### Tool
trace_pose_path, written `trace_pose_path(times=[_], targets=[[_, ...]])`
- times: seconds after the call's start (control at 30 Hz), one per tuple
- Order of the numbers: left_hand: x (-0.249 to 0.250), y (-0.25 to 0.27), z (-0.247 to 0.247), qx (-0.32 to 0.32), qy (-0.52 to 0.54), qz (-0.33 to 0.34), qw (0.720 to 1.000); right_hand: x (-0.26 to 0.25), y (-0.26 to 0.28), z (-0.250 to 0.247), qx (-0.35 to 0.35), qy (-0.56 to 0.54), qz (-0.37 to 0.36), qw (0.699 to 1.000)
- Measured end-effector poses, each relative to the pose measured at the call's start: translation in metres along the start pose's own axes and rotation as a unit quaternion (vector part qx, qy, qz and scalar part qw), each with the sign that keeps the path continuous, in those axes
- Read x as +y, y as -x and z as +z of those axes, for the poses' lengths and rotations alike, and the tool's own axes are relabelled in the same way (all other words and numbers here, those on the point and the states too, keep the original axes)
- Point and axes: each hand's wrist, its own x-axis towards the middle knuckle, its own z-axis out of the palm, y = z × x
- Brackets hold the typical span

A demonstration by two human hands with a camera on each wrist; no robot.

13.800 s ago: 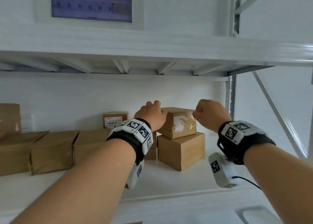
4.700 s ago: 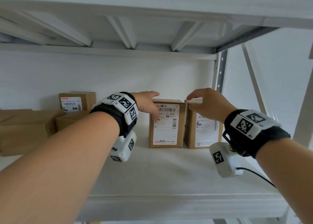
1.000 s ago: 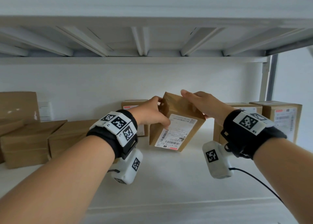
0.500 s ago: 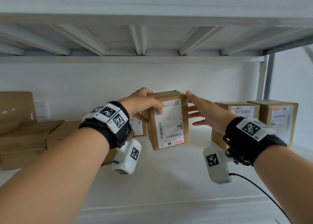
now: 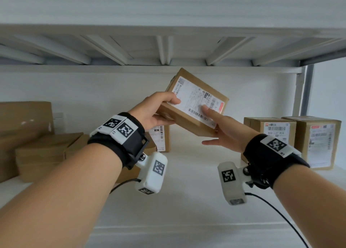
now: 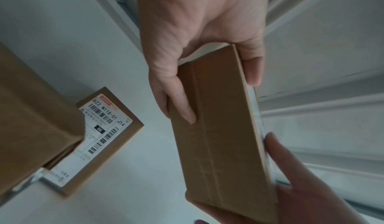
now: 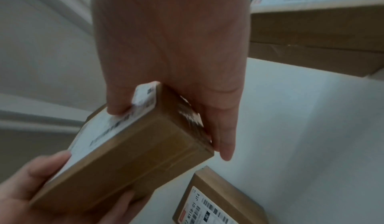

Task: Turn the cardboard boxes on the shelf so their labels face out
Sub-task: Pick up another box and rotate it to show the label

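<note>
A brown cardboard box (image 5: pixel 194 105) with a white shipping label hangs tilted in the air above the white shelf (image 5: pixel 187 195), its label toward me. My left hand (image 5: pixel 162 109) grips its left end, thumb on the label and fingers underneath. My right hand (image 5: pixel 215 128) holds the lower right corner, thumb on the label and fingers below. In the left wrist view the box (image 6: pixel 220 137) shows its plain taped side between the left hand (image 6: pixel 207 88) and the right hand (image 6: pixel 301 186). The right wrist view shows the box (image 7: pixel 129 153) pinched by the right hand (image 7: pixel 170 129).
Two boxes (image 5: pixel 277 135) (image 5: pixel 318 143) stand at the right with labels facing out. Another labelled box (image 5: pixel 161 139) stands behind my left wrist. Plain brown boxes (image 5: pixel 43 154) fill the left end. The upper shelf's ribs (image 5: pixel 164 49) hang close above, and a post (image 5: pixel 307 90) stands at the right.
The box stood upright in my hands half a second ago; now it is higher and tipped over to the right. My right hand has shifted from its side to its lower corner.
</note>
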Motion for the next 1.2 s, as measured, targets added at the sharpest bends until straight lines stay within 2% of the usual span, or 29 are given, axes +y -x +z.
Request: trace_pose_path(times=[0.13,0.23,0.37,0.43,0.5,0.57,0.67,0.8,0.9,1.07,1.2], targets=[[-0.002,0.005,-0.009,-0.054,-0.128,-0.051,0.989,0.000,0.001,-0.006,0.003,-0.025,-0.017,1.000],[-0.005,0.005,-0.010,-0.083,-0.205,-0.072,0.973,0.002,0.000,-0.009,0.037,-0.017,-0.038,0.998],[-0.004,-0.002,-0.013,-0.042,-0.222,-0.039,0.973,-0.007,0.000,-0.011,0.062,0.018,-0.078,0.995],[0.002,-0.002,-0.012,-0.022,-0.260,0.009,0.965,-0.015,0.001,-0.011,0.056,0.043,-0.099,0.993],[0.007,-0.003,-0.009,-0.012,-0.291,0.059,0.955,-0.022,0.002,-0.011,0.045,0.114,-0.118,0.985],[0.012,-0.001,-0.005,-0.055,-0.299,0.062,0.951,-0.027,0.006,-0.008,0.043,0.192,-0.127,0.972],[0.014,0.003,0.005,-0.141,-0.306,0.029,0.941,-0.033,0.011,-0.001,0.015,0.267,-0.123,0.956],[0.011,0.001,0.016,-0.126,-0.333,0.051,0.933,-0.037,0.016,0.006,-0.013,0.326,-0.119,0.938],[0.007,-0.005,0.018,-0.095,-0.316,0.047,0.943,-0.035,0.014,0.002,0.009,0.317,-0.115,0.941],[-0.001,-0.015,0.016,-0.057,-0.239,-0.012,0.969,-0.032,0.013,-0.014,0.074,0.188,-0.111,0.973],[-0.007,-0.022,0.025,-0.068,-0.272,-0.036,0.959,-0.028,0.012,-0.025,0.080,0.202,-0.103,0.971]])
